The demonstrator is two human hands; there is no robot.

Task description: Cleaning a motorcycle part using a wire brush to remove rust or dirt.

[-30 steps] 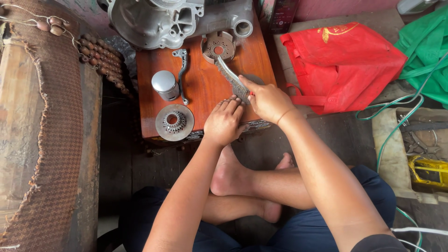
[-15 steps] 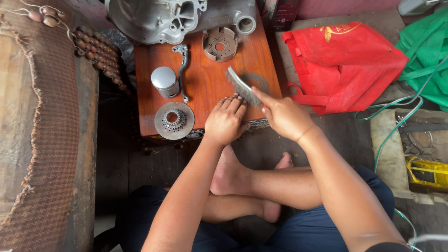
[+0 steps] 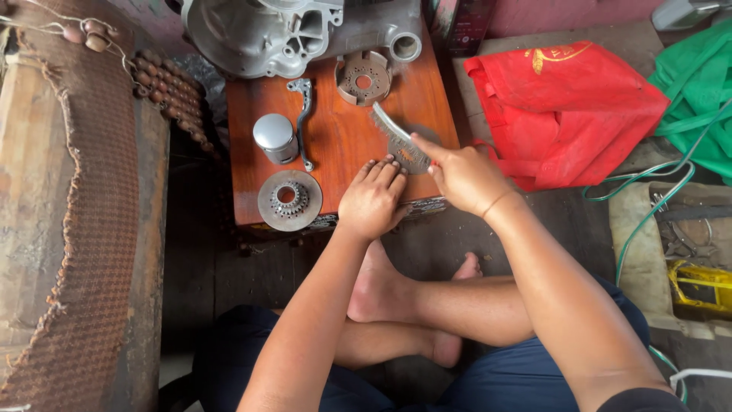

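Note:
I sit cross-legged before a low orange wooden table point(image 3: 343, 137). My right hand point(image 3: 461, 177) grips a curved metal tool with a grey blade point(image 3: 393, 130), its tip raised over the table. My left hand point(image 3: 372, 200) rests flat on the table's front edge, fingertips touching a round metal part point(image 3: 412, 156) under the tool. On the table lie a silver piston point(image 3: 274, 137), a toothed disc with a gear centre point(image 3: 288, 200), a bent metal lever point(image 3: 303, 114) and a slotted round plate point(image 3: 363, 76).
A large grey engine casing point(image 3: 282, 30) stands at the table's far edge. A woven brown mat point(image 3: 84, 191) and a string of wooden beads point(image 3: 164, 91) lie at left. Red point(image 3: 564, 107) and green point(image 3: 698, 91) cloth bags, a green hose point(image 3: 648, 198) and a yellow box point(image 3: 701, 286) are at right.
My right hand has drawn the tool back toward me from the slotted plate to the round part by my left fingers. My left hand stays on the table's edge.

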